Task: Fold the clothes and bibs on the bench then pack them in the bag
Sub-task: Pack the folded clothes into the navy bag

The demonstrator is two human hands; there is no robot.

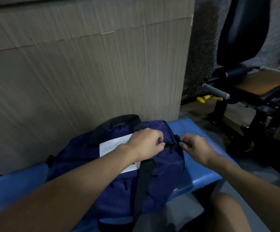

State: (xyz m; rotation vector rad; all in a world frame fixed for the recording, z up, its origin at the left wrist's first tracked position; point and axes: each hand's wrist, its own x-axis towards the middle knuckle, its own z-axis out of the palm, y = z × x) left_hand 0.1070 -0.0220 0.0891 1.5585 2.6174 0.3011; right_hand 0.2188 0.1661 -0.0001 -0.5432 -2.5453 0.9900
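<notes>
Head view: at 10 o'clock stands a tall sheet of creased brown cardboard (85, 64), and below it the smooth blue moulded bench (10, 190) carries the soft navy fabric duffel bag (85, 158) at 6 o'clock, with a white paper label (112, 144) on top. No clothes or bibs show (probably already inside). The left hand (146, 143), fingers curled, pinches the small black zipper pull (169, 144); just at 3 o'clock of it the right hand (196, 148) grips a black tab (177, 137) at the bag's end. Whether the zip is being opened or shut I cannot tell. Limp cloth bunches, so pull the tab taut and run the slider straight. A black padded gym machine (253, 91) sits at 2 o'clock.
</notes>
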